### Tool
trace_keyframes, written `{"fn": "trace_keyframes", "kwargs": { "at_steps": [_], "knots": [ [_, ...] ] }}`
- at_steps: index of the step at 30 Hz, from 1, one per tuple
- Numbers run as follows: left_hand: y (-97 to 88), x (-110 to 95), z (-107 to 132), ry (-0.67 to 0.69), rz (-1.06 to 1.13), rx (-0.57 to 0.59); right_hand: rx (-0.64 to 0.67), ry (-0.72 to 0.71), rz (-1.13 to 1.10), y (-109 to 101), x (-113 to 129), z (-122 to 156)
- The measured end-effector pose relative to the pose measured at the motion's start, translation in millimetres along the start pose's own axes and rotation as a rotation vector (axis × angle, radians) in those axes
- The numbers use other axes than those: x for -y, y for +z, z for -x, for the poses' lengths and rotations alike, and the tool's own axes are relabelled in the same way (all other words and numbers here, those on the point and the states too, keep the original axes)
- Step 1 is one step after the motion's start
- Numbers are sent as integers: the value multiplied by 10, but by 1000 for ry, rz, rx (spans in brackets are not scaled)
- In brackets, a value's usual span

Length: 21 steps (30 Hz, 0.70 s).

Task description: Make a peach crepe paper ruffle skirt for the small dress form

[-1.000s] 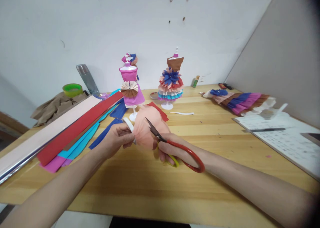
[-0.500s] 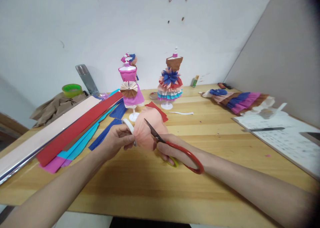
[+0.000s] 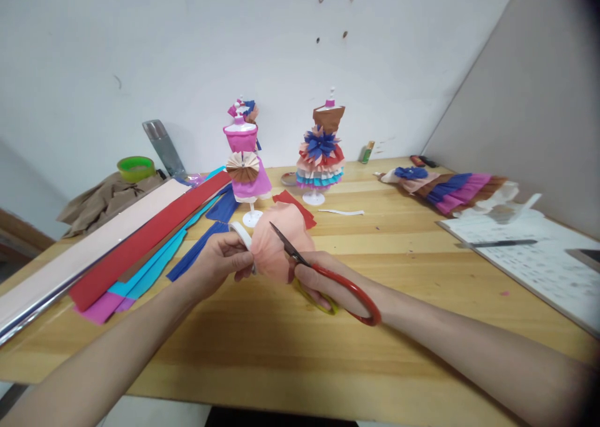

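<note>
My left hand (image 3: 229, 256) pinches the gathered edge of a peach crepe paper piece (image 3: 281, 233), where a white strip (image 3: 240, 234) curves round it. Over that paper lie the dark blades of scissors (image 3: 293, 252), pointing up and left. My right hand (image 3: 312, 280) is closed on the scissors, whose red loop sticks out to the right and whose yellow loop shows below the fingers. Whether the blades are cutting cannot be made out. A red paper piece (image 3: 295, 205) lies just behind the peach paper.
Two dress forms in paper outfits, one pink (image 3: 244, 174) and one multicoloured (image 3: 320, 164), stand beyond my hands. Left lie long paper strips (image 3: 150, 239), a tape roll (image 3: 135, 169) and a bottle (image 3: 164, 147). Right are a paper dress (image 3: 450, 189) and a printed sheet (image 3: 520, 252).
The scissors' yellow loop shows more below my right hand, and the red loop has shifted very slightly left. My left hand keeps its hold on the peach paper.
</note>
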<state>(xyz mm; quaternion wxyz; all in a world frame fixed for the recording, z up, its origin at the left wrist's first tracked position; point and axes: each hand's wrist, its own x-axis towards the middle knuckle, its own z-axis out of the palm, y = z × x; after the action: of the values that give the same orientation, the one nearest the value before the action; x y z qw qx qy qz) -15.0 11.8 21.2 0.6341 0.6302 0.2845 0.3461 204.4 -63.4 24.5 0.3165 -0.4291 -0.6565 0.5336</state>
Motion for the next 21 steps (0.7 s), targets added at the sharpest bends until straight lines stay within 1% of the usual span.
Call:
{"fn": "trace_keyframes", "kwargs": {
  "at_steps": [7, 12, 21],
  "knots": [
    [16, -15, -20, -10, 31, -15, -24, 32, -18, 8, -56, 2],
    [10, -23, -31, -21, 55, -24, -30, 5, -28, 9, -32, 19],
    [-18, -10, -36, -30, 107, -34, -53, 56, -82, 37, -2, 5]
  ]
}}
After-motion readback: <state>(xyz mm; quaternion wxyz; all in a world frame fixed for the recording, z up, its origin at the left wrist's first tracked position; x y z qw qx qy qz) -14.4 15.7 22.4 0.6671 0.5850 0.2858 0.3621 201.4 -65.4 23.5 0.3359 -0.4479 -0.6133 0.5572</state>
